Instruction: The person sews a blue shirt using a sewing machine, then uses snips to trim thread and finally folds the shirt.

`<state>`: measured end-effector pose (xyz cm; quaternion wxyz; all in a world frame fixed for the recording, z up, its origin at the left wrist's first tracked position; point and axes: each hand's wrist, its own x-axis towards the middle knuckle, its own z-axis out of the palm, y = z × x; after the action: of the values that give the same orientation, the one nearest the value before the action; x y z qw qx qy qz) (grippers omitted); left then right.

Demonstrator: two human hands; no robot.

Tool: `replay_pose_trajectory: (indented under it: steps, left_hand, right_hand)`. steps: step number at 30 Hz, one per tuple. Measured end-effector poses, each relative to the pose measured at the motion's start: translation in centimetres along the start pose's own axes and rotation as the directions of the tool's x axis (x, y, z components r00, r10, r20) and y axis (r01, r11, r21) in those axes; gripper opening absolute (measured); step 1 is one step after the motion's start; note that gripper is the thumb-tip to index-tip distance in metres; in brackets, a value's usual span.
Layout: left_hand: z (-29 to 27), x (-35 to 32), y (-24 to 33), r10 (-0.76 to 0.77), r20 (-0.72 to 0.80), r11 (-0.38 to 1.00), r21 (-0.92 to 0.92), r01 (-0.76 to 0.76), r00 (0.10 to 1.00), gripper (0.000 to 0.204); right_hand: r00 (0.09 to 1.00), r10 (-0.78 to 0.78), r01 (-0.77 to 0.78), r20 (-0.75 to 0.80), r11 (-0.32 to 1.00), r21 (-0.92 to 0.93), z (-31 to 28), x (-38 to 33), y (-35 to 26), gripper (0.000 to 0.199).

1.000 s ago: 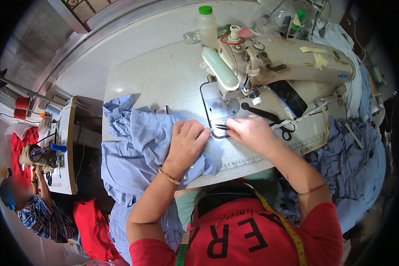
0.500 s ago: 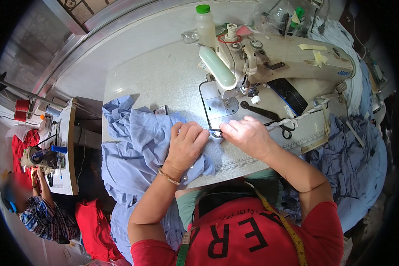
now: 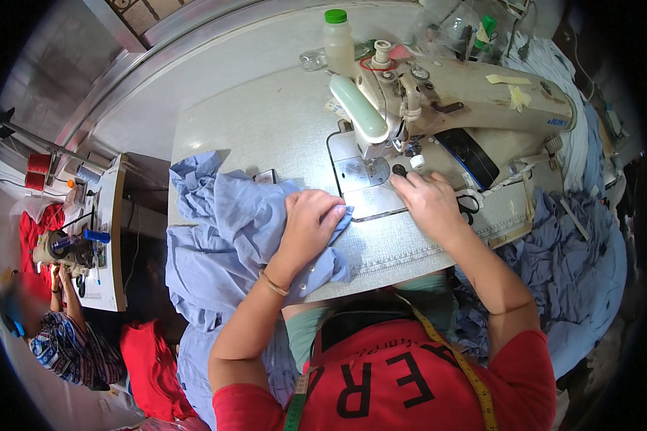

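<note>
Under the left hand (image 3: 310, 224), fingers curled and pressed down, blue cloth (image 3: 230, 230) bunches on the grey table (image 3: 266, 122), its end draping off. Right hand (image 3: 428, 201) lies flat by the sewing machine (image 3: 446, 108); needle hidden, grip unclear. Another person (image 3: 57, 337) sits left.

Two hands are at the table: one left hand (image 3: 310, 219) and one right hand (image 3: 428, 202). One cream sewing machine (image 3: 467, 108) stands there, with one green-capped plastic bottle (image 3: 337, 39) behind it and one black phone (image 3: 469, 156) on its bed. One pair of scissors (image 3: 469, 205) lies by the right hand. One yellow measuring tape (image 3: 456, 363) hangs over the red shirt. One other person (image 3: 57, 337) sits at the left.
</note>
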<state>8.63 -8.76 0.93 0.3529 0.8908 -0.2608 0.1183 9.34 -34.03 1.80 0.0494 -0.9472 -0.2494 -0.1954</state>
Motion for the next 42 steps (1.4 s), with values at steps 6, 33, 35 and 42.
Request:
replay_pose_trajectory:
  steps: [6, 33, 35, 42]
  left_hand:
    - [0.0, 2.8, -1.8, -0.275, 0.121, 0.955, -0.08, 0.286, 0.954, 0.018]
    - [-13.6, -8.2, 21.0, 0.614, -0.785, 0.471, 0.283, -0.836, 0.08, 0.045]
    - [-13.9, -7.5, 21.3, 0.621, -0.775, 0.457, 0.237, -0.857, 0.117, 0.044]
    - [-13.9, -8.8, 21.8, 0.574, -0.817, 0.522, 0.309, -0.795, 0.06, 0.041]
  right_hand:
    - [0.992, -0.119, 0.127, -0.046, 0.957, 0.26, -0.1, -0.1, -1.8, 0.029]
    - [0.943, -0.198, -0.065, 0.269, 0.681, 0.73, -0.7, -0.4, -7.0, 0.028]
    - [0.943, -0.184, -0.049, 0.276, 0.745, 0.665, -0.1, -1.4, -8.0, 0.03]
    - [0.869, -0.046, -0.477, 0.492, 0.184, 0.859, 0.9, -1.3, -8.1, 0.013]
